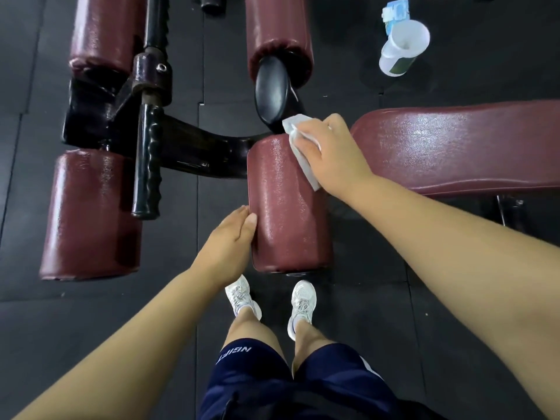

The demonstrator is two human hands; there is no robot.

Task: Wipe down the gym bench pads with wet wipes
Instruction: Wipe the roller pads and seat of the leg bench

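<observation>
A person stands and looks down at a dark red gym bench. The right hand holds a white wet wipe. Its fingers are curled over the wipe and push it down on the far end of the round pad right in front of the person. Part of the wipe hangs down the pad's right side, under the hand.

The left hand grips the left side of the same round pad, near its close end. The thumb lies on top and the fingers wrap down the side.

The round pad looks shiny. Just to its right is the long flat bench pad, shiny too. Three more dark red round pads sit around the black metal frame: one to the near left, one at the far left and one at the far middle. A black bar with a bumpy grip stands between the two left pads.

On the black floor mat, at the far right, a white plastic cup lies tipped beside a blue and white packet. The person wears white shoes and dark blue shorts.
</observation>
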